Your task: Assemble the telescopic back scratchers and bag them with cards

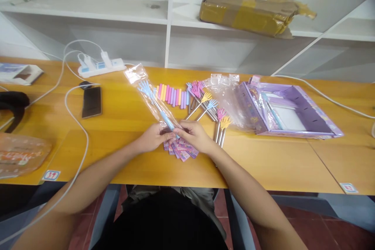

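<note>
A blue back scratcher (159, 106) with a hand-shaped head lies inside a clear plastic sleeve (136, 73), tilted up and to the left. My left hand (155, 137) is closed on its handle end from the left. From the right, my right hand (193, 134) pinches the same lower end of the sleeved scratcher. Under my hands, small pink and purple cards (183, 151) lie in a loose pile. Just beyond, colored handle tubes (172, 95) stand in a row on the table. Unpacked scratchers with metal rods (205, 103) lie to the right.
A purple display box (322, 119) holding a few packed scratchers sits at the right, beside clear plastic sleeves (224, 97). At the left are a phone (91, 102), a power strip (102, 67) and white cables. A taped carton (249, 9) rests on the shelf.
</note>
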{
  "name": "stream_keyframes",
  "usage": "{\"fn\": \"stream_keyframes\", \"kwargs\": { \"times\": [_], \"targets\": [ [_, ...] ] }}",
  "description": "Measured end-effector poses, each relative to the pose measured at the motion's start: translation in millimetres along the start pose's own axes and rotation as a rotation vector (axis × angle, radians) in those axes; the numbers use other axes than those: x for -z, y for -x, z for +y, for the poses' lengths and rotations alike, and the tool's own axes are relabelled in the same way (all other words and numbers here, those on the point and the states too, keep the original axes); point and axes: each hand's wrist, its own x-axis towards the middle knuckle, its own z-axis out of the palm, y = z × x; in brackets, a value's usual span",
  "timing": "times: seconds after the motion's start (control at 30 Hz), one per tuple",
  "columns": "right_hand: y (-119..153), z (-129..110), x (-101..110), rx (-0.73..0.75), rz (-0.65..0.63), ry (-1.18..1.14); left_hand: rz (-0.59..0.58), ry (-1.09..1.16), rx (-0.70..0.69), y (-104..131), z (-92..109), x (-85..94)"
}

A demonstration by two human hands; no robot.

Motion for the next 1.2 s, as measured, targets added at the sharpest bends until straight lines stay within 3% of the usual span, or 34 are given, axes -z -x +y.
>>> {"fn": "stream_keyframes", "kwargs": {
  "times": [0.27, 0.6, 0.93, 1.07, 1.2],
  "targets": [
    [0, -2, 0, -0.055, -0.034, -0.018, -0.011, -0.125, -0.051, 0, -2, 5.2],
    [0, -2, -2, -0.041, 0.017, -0.026, -0.038, -0.276, -0.066, 0, 3, 6.5],
    [1, -10, 0, 0.007, -0.051, -0.195, -0.078, -0.103, -0.044, 4, 4, 4.4],
    [2, -6, -2, -0.038, -0.010, -0.167, -0.060, -0.130, -0.068, 4, 4, 4.2],
    [2, -1, -2, -0.123, 0.154, -0.209, -0.135, -0.110, -0.027, 6, 7, 0.9]
  ]
}}
